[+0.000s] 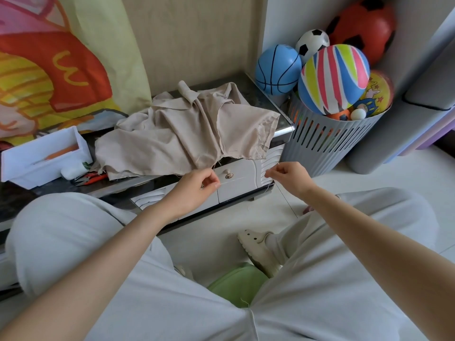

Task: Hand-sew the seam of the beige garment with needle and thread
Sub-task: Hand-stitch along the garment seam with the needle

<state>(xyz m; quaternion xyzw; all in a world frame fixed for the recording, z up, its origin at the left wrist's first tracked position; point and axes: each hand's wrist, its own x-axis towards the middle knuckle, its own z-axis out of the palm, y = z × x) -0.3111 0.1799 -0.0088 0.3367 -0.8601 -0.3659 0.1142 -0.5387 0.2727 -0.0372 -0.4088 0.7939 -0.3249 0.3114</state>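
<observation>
beige garment heaped on top of the low cabinet, at 12 o'clock from both hands, frayed raw edge hanging over the front lip at 6 o'clock of the heap. held by neither hand.

thread stretched pale and thin between the hands, across the drawer knob; loose tail dropping toward 5 o'clock from the right hand.

left hand at the 9 o'clock end, thumb and forefinger pinched narrow on the thread, just under the garment edge. right hand at the 3 o'clock end, fingertips pinched on the thread too; thin glint above them probably the needle, too small to confirm.

likely step: drawing the thread taut before stitching. for a clean job: hold both pinches firm, even tension, no jerk; check for a knot at the tail; mind the knob as a snag point; then lift the frayed edge with the left and enter close to the seam line.

scissors and white spool at 9 o'clock of the left hand, white box beyond. slotted basket of balls at 2 o'clock.
</observation>
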